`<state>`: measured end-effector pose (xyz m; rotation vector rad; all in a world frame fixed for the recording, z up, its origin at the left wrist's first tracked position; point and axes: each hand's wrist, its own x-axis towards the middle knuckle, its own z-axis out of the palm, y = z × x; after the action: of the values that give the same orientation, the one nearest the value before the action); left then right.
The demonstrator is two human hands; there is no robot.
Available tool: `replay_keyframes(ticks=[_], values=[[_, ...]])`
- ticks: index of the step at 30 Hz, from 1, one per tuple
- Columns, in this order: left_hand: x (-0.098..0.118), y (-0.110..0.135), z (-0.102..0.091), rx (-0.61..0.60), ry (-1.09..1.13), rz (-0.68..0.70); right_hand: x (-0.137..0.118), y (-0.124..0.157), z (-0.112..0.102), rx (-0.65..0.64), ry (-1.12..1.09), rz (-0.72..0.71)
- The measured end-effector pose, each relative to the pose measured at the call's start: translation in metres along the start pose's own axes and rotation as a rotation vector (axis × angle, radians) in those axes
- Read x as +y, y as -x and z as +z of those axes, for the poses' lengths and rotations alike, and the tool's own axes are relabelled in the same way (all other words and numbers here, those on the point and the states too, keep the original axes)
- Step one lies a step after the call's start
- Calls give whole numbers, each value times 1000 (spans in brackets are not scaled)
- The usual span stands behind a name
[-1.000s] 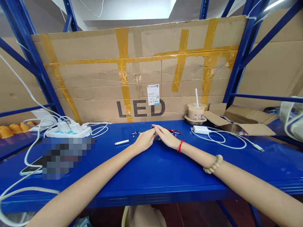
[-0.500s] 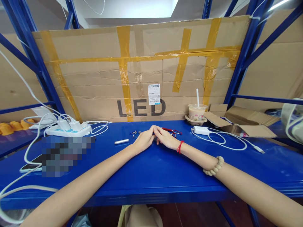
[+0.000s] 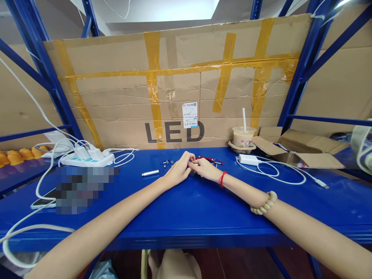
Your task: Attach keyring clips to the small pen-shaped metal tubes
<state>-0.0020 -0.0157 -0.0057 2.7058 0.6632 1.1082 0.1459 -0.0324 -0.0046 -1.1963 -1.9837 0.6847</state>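
Note:
My left hand (image 3: 180, 168) and my right hand (image 3: 207, 169) meet above the middle of the blue tabletop (image 3: 197, 209), both with curled fingers. A small silver piece (image 3: 197, 164) shows at the fingertips of my right hand; its kind is too small to make out. The fingers of my left hand are closed close beside it, and what they grip is hidden. Behind my right hand lies a red-handled tool (image 3: 213, 159), partly covered. Left of my left hand is a silver metal tube (image 3: 150, 173), with a small blue part (image 3: 164, 162) and several tiny pieces near it.
White cables run from a power strip (image 3: 87, 158) at the left, beside a phone (image 3: 43, 203). On the right stand a drink cup with straw (image 3: 243, 136), a white charger (image 3: 249, 159) with cable, and an open cardboard box (image 3: 305, 149). Taped cardboard (image 3: 122, 104) closes the back.
My fingers have shifted: my right hand has turned a little and a silver piece now shows at its fingertips. The view has moved slightly; the things on the table lie as before.

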Motion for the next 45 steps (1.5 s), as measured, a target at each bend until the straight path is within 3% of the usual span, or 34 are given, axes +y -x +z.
replay_keyframes(ticks=[8,15,19,25,45], values=[[-7,-2,4,70,73,-10,-7,2,1,124,9,15],[-3,-3,2,42,232,-207,-9,0,-2,148,-109,24],[-8,-4,-3,133,470,-327,-7,-1,-4,162,-109,-17],[-17,-6,-3,251,699,-516,-5,0,-3,125,-127,30],[-16,-7,-3,288,756,-580,5,-6,1,103,-142,-5]])
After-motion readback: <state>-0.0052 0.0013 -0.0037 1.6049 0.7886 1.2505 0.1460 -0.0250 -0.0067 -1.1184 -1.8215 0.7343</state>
